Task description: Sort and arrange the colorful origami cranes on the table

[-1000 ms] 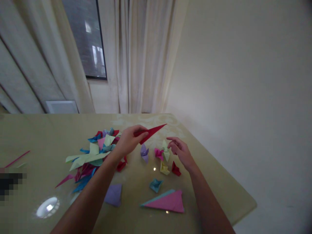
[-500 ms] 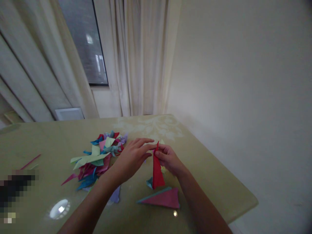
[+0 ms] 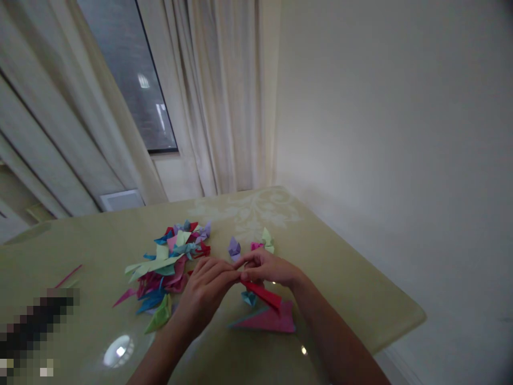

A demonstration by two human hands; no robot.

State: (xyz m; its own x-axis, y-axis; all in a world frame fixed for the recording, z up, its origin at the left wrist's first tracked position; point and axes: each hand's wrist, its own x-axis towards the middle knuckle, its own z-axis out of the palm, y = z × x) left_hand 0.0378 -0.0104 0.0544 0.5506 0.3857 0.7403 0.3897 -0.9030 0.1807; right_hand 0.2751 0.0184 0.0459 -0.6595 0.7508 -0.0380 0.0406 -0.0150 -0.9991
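Observation:
Both hands meet over the table (image 3: 340, 278), pinching one red folded paper triangle (image 3: 262, 293). My left hand (image 3: 206, 291) grips its upper end with curled fingers. My right hand (image 3: 266, 269) pinches the same end from the right. The red piece slants down to the right, over a pink folded triangle (image 3: 272, 321) lying flat on the table. A small blue folded piece (image 3: 248, 298) sits just under the hands.
A pile of coloured folded papers (image 3: 168, 262) lies left of the hands. Small purple (image 3: 234, 248), pink (image 3: 255, 246) and pale green (image 3: 267, 240) folded shapes stand behind the hands. A green piece (image 3: 159, 316) lies near my left forearm. The table edge runs close on the right.
My left hand brought the red triangle from raised and pointing right down to the table. My right hand joined it, and the paper turned from upright to slanting low.

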